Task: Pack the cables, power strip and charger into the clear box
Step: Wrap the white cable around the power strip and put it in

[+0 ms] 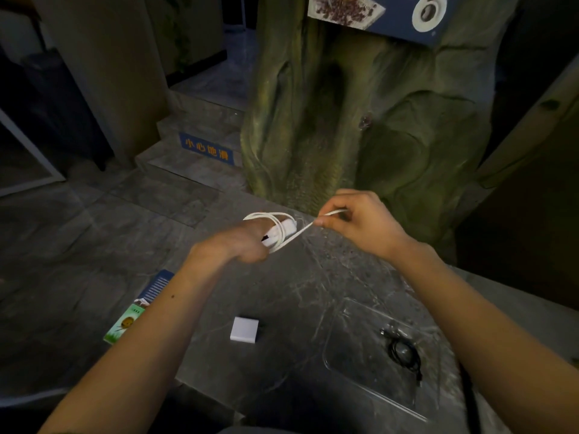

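My left hand grips a white power strip above the dark marble counter, with its white cord looped around it. My right hand pinches the free end of that cord, pulled taut to the right. A white charger lies on the counter below my hands. The clear box sits at the lower right, under my right forearm. A coiled black cable lies inside it.
The marble counter ends at a left edge, with the floor below. A colourful card and a blue leaflet lie at that edge. A green rock-like pillar rises behind the counter. Steps with a blue warning sign lie behind on the left.
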`<state>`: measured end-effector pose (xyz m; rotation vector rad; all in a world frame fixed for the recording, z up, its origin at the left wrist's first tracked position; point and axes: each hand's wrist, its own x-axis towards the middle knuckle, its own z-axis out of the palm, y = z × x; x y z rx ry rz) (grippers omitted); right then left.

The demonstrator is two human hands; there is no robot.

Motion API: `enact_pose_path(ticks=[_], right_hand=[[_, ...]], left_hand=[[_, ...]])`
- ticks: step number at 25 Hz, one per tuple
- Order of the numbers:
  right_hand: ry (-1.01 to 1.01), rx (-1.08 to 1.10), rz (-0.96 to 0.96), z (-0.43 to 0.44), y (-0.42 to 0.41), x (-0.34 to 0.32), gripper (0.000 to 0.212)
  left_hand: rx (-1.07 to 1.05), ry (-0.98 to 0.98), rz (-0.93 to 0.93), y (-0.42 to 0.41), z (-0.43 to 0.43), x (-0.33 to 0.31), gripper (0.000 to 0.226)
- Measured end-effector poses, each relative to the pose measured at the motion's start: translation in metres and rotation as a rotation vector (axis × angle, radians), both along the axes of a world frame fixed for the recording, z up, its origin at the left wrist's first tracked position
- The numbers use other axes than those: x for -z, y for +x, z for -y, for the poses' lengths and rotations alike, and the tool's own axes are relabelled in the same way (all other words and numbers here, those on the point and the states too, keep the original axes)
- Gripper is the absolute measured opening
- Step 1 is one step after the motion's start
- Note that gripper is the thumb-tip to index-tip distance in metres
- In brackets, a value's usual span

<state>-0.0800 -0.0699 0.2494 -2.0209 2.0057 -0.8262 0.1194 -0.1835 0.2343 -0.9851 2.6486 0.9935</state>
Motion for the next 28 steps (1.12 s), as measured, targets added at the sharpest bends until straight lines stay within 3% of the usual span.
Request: enact_pose_path(ticks=[5,8,11,14,17,19,21,23,26,28], right_hand=[[-0.082,-0.043,-0.026,0.007,0.005,-0.018,0.022],[-0.065,-0.077,0.107,0.010,0.009,-0.025,0.014],[-0.058,-0.089,0.306,0.010,0.018,-0.025,0.005],[-0.091,-0.137,0.474,0.007,0.028,-0.016,0.012],[0.000,-0.147,0.580,0.004,0.037,-0.002,0.029],[0.053,-0.230,0.514,0.001,0.048,0.006,0.037],[0.031,-0.234,0.628,-0.001,0.055,0.017,0.040],[0.103,-0.097,0.919,-0.004,0.054,0.025,0.047],[0.122,-0.080,1.067,-0.012,0.059,0.024,0.060],[0.132,-0.077,1.131,-0.016,0.064,0.024,0.053]], left_hand=[[0.268,0.051,0.064,-0.004,-0.013,-0.017,0.059],[0.406,0.191,0.047,0.000,-0.015,-0.022,0.043],[0.515,0.403,-0.068,0.009,-0.018,-0.032,0.045],[0.593,0.605,-0.291,0.015,-0.015,-0.028,0.048],[0.564,0.826,-0.530,0.018,-0.013,-0.021,0.065],[0.525,0.955,-0.673,0.018,-0.012,-0.011,0.074],[0.442,1.046,-0.739,0.017,-0.012,-0.004,0.086],[0.460,1.138,-0.813,0.015,-0.009,-0.001,0.081],[0.527,1.262,-0.871,0.012,-0.012,0.000,0.066],[0.440,1.359,-0.858,0.010,-0.015,0.001,0.069]])
